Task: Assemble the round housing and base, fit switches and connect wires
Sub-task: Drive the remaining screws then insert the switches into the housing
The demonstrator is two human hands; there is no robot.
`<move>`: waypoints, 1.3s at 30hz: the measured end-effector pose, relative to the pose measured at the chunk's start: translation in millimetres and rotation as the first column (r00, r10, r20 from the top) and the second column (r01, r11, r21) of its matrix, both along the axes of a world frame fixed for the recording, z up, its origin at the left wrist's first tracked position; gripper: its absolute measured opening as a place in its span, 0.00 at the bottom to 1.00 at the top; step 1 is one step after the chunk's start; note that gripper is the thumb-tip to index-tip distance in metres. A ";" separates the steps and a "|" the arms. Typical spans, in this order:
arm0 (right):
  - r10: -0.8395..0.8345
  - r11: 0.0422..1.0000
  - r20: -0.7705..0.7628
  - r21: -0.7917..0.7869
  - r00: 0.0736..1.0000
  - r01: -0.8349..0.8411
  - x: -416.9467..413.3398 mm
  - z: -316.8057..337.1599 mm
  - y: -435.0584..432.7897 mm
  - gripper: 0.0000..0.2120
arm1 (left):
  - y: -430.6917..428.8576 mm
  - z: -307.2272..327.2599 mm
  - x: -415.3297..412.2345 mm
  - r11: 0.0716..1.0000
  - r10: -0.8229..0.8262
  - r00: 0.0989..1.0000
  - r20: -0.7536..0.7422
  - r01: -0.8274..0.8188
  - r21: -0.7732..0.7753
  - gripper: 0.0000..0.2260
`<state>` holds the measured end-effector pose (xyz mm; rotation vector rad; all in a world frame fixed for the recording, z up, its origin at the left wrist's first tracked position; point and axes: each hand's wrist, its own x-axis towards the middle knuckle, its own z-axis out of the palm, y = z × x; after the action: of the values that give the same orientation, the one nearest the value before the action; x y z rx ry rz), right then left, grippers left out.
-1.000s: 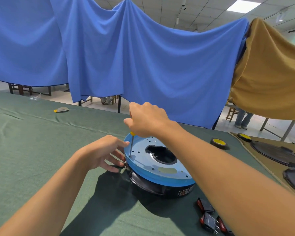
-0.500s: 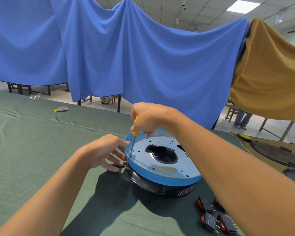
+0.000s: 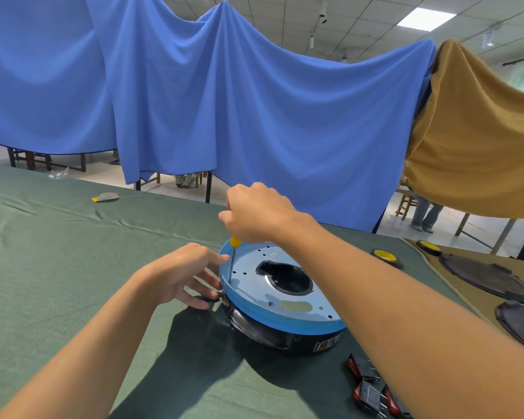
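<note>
Works at a round housing (image 3: 270, 334) set on the green table cloth (image 3: 73, 252), a little right of the middle: black body below, a pale metal base plate (image 3: 245, 285) with a blue rim lying flat on top. Grips a screwdriver (image 3: 232, 261) in the right hand (image 3: 254, 213), fist clenched round the handle, only its yellow end showing under the fingers. Holds the thin shaft nearly upright, tip down on the plate close to its left edge (in a hole or on a screw, cannot tell, too small). Rests the left hand (image 3: 179, 273) against the left side of the housing, fingers stretched and relaxed, grasping nothing, tips touching the blue rim and the black wall under it. Just beside the housing at the lower right, partly behind the right forearm, a few black switches (image 3: 368, 391) with red parts, loose on the cloth. Further right, on a brown mat (image 3: 460, 291), two dark round plates (image 3: 487, 278); near them two low black rings (image 3: 384, 257) with yellow tops, one on the green cloth, one on the mat. Far left, a small flat grey piece (image 3: 105, 197) with a yellow end. Behind the table, a hanging blue cloth (image 3: 254, 116) and an ochre cloth (image 3: 481, 146).
</note>
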<state>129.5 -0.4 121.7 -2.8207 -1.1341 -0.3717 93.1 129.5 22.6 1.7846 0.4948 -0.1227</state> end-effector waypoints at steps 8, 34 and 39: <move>-0.002 0.998 -0.145 -0.057 0.989 -0.006 1.1 9.7 -7.0 0.09 | -6.1 3.1 -2.8 1.000 -0.003 1.000 -0.004 0.003 0.019 0.14; 0.161 0.551 -0.675 0.666 0.720 0.502 3.1 -71.1 -57.2 0.12 | -26.6 3.2 3.9 0.995 0.020 0.999 -0.027 -0.017 0.096 0.10; 0.279 0.443 -0.659 0.734 0.699 0.515 3.2 -68.7 -54.8 0.11 | -28.8 9.6 3.5 0.992 0.106 0.993 -0.058 -0.110 -0.066 0.08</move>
<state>132.7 -55.2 53.0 -1.7168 -0.2991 0.1404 96.6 100.7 32.2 1.6865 0.6180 -0.1121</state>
